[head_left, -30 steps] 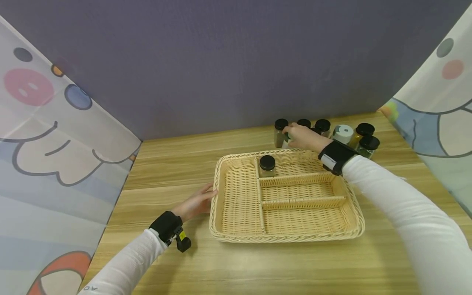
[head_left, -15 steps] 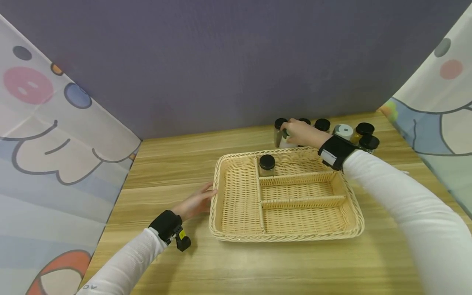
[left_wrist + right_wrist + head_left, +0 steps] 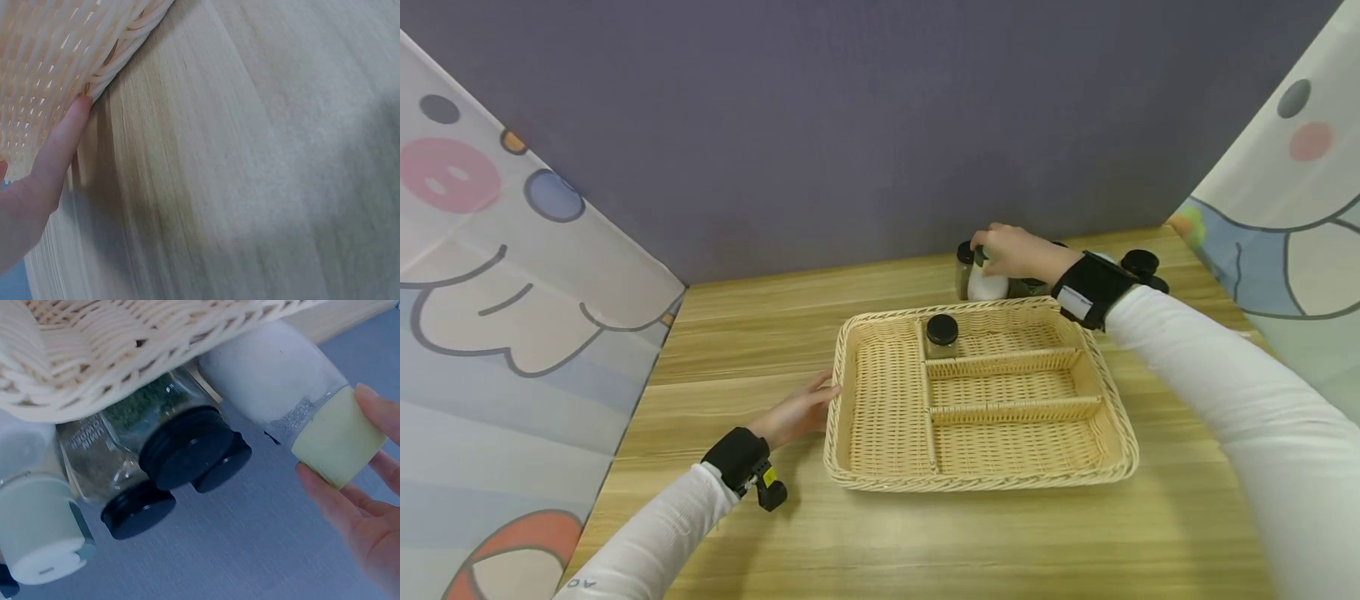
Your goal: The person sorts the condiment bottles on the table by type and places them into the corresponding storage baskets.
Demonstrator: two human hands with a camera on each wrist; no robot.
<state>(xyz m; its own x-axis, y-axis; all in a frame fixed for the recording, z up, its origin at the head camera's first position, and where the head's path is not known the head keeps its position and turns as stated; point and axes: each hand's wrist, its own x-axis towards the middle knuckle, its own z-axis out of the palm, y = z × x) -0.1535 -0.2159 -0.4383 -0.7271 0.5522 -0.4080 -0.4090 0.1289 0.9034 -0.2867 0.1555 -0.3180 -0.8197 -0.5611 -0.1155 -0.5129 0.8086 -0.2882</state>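
At the back of the table my right hand (image 3: 1021, 253) grips the pale green cap (image 3: 340, 437) of a seasoning jar (image 3: 987, 285) filled with white contents. The jar is tilted in the right wrist view, beside the wicker basket's outer wall. My left hand (image 3: 797, 412) rests against the left side of the divided wicker basket (image 3: 981, 482), one straight finger (image 3: 62, 144) touching its rim from outside. Inside the basket, in the back compartment, stands a small black-lidded jar (image 3: 942, 336).
Behind the basket stand more jars: a black-lidded one (image 3: 965, 271) left of my right hand, one with green flakes (image 3: 147, 406), and a white-capped one (image 3: 44, 531). Several are partly hidden by my right arm. A grey wall (image 3: 850, 150) rises behind the table (image 3: 737, 325).
My right hand has risen slightly with the white-filled jar, and more of the jar's body shows. My left hand stays at the basket's side.
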